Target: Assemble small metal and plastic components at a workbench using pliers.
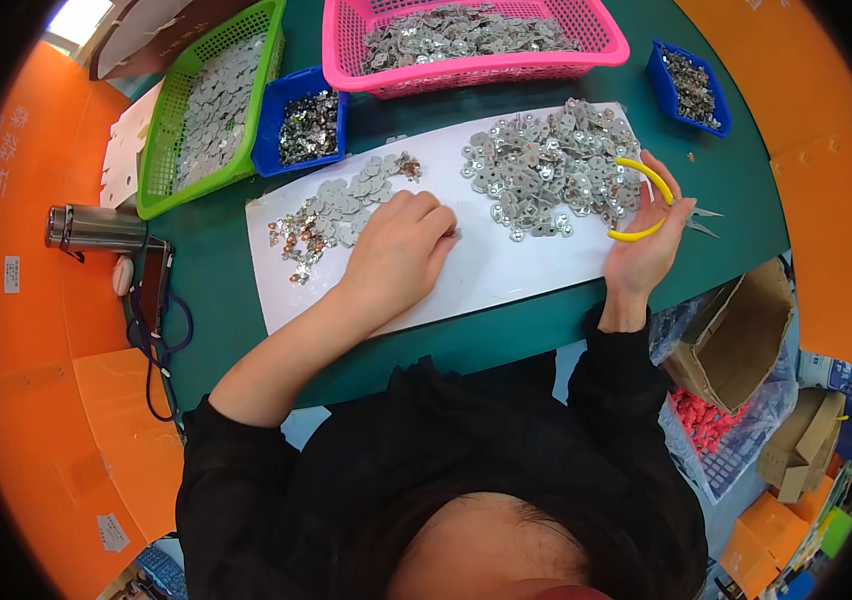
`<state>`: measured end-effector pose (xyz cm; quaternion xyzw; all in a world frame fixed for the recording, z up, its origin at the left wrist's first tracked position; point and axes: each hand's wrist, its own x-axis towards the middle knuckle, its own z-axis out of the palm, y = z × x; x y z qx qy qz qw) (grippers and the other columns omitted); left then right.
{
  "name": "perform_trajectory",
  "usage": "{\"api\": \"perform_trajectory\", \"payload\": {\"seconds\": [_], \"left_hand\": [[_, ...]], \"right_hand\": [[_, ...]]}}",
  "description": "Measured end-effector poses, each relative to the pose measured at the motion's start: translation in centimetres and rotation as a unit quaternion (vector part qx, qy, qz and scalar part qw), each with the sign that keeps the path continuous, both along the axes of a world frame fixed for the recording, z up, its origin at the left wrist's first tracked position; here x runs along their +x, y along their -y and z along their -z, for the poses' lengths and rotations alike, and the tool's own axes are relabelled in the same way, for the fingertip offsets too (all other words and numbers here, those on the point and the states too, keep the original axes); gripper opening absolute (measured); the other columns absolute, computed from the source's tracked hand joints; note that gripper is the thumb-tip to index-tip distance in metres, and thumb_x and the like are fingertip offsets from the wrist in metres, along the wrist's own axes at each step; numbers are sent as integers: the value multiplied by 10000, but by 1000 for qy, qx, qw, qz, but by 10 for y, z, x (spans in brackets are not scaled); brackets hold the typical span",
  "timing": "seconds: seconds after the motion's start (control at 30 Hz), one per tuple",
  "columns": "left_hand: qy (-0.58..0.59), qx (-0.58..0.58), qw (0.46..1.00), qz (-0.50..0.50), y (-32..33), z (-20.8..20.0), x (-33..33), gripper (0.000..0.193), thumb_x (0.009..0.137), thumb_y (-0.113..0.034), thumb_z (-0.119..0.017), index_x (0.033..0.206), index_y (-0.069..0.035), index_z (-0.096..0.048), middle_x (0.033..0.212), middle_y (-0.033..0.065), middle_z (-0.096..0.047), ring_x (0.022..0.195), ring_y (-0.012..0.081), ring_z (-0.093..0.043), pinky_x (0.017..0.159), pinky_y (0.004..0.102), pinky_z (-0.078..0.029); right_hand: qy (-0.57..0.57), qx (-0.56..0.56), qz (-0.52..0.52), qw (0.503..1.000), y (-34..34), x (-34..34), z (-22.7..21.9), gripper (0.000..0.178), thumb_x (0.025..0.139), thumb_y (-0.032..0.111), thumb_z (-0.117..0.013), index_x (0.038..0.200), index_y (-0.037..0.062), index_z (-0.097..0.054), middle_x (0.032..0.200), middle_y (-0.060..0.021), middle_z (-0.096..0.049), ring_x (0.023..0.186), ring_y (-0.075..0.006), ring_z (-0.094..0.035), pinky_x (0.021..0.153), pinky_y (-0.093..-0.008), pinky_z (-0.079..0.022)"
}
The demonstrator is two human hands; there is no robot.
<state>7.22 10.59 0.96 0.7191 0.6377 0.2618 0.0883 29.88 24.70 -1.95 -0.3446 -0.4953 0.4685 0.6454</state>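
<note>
My left hand (pixel 398 250) is over the middle of a white board (pixel 506 268), fingers curled into a pinch. A greyish sliver shows at its fingertips, too small to name. Beside it lie a loose spread of flat grey pieces (pixel 346 205) and small shiny silver and copper-coloured metal bits (pixel 296 240). My right hand (pixel 643 255) is wrapped round yellow-handled pliers (pixel 660 182), whose metal jaws point right, past the board's edge. Left of the pliers is a heap of grey pieces with shiny metal centres (pixel 546 170).
Along the back of the green table (pixel 396 365) stand a green basket (pixel 156 180), a pink basket (pixel 476 72) and two blue bins (pixel 264 150), (pixel 661 85) of small metal parts. A steel flask (pixel 101 228) and a corded phone-like device (pixel 154 285) are left. An open carton (pixel 736 330) stands lower right.
</note>
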Motion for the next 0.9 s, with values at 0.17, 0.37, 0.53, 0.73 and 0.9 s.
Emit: {"api": "perform_trajectory", "payload": {"seconds": [0.17, 0.37, 0.53, 0.73, 0.9], "left_hand": [[-71, -19, 997, -2, 13, -23, -4, 157, 788, -134, -718, 874, -39, -628, 892, 98, -593, 909, 304, -550, 808, 415, -444], [74, 54, 994, -57, -31, -24, 23, 414, 837, -249, -717, 1145, -14, -572, 1144, 198, -547, 1108, 378, -496, 960, 470, -405], [209, 47, 969, -127, -82, 21, 58, 699, 902, -372, -646, 1436, -9, -376, 1445, 312, -352, 1367, 479, -298, 1130, 514, -277], [150, 36, 983, -103, -91, 27, 93, 674, 914, -364, -613, 1443, -14, -385, 1478, 316, -324, 1408, 483, -237, 1158, 518, -220], [112, 67, 987, -90, -107, 17, 92, 614, 924, -370, -607, 1418, -47, -438, 1475, 277, -355, 1376, 468, -305, 1134, 521, -261]], "right_hand": [[18, 10, 3, 1000, 0, 0, -2, 565, 1074, 426, -170, 1233, 26, -536, 1313, -160, -576, 1328, -246, -430, 1161, -427, -191], [27, 7, -1, 1000, 1, 0, 1, 575, 1074, 431, -159, 1249, 37, -540, 1351, -137, -559, 1365, -228, -402, 1169, -423, -167], [28, 14, -9, 999, 1, 0, 1, 586, 1073, 433, -154, 1248, 42, -553, 1392, -148, -526, 1381, -235, -382, 1174, -429, -145], [14, 11, -14, 1000, 2, -1, 0, 594, 1073, 436, -153, 1237, 44, -568, 1417, -158, -502, 1389, -239, -369, 1178, -432, -124], [10, 7, -4, 1000, 1, 0, -2, 595, 1074, 437, -152, 1228, 47, -574, 1401, -151, -517, 1381, -233, -377, 1173, -412, -147]]}}
